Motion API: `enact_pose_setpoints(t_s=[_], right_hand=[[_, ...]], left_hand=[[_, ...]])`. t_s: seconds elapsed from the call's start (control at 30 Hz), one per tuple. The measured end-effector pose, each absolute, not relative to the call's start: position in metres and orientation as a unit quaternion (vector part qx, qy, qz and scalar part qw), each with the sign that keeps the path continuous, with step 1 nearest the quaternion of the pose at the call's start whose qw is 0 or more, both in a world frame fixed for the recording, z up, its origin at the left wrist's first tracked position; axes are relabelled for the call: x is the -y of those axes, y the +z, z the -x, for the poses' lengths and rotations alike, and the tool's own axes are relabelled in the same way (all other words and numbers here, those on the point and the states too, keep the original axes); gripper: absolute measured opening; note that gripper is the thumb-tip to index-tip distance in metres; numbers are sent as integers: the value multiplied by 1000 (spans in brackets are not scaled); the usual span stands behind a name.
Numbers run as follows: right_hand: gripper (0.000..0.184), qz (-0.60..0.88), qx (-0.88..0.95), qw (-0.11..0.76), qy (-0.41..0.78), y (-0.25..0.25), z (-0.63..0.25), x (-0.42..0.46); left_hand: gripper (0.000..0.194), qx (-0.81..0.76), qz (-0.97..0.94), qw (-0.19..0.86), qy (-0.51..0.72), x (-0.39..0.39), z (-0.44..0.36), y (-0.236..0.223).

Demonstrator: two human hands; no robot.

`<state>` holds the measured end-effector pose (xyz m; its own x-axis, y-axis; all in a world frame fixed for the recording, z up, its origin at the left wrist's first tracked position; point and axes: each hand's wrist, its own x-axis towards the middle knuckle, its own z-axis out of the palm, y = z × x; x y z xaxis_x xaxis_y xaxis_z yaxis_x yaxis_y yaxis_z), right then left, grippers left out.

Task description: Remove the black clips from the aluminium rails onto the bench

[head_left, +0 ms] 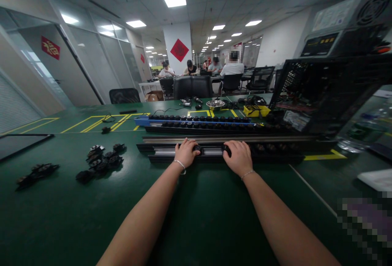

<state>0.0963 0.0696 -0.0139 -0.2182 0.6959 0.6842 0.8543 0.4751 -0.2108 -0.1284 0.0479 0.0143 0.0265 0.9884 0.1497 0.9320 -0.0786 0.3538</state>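
A long dark channel (171, 159) with a silvery inner strip (212, 151) lies crosswise in front of me. My left hand (184, 154) rests over it, fingers curled about a small black part (197, 148). To its right, my right hand (239, 158) grips another small black part (227, 150) in the same channel. A short stretch of the strip shows between the hands. Further right, several dark round parts (271, 147) sit in the channel. Just behind runs a second long rail (211, 139). My fingers partly hide both gripped parts.
Loose black parts (102, 162) lie left on the green table (122, 217). Beyond the rails are filled rows (196, 124), a metal bowl (215, 104) and a yellow bin (256, 111). An open computer case (306, 90) stands right, near a plastic bottle (358, 127). People sit far off.
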Motion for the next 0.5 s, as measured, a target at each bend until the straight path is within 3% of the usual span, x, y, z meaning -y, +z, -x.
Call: enact_pose_setpoints(t_s=[0.5], right_hand=[[25,503,775,364,-116,-12,-97,-69]], left_hand=[[30,-678,-714,63,162,-46,167,14]])
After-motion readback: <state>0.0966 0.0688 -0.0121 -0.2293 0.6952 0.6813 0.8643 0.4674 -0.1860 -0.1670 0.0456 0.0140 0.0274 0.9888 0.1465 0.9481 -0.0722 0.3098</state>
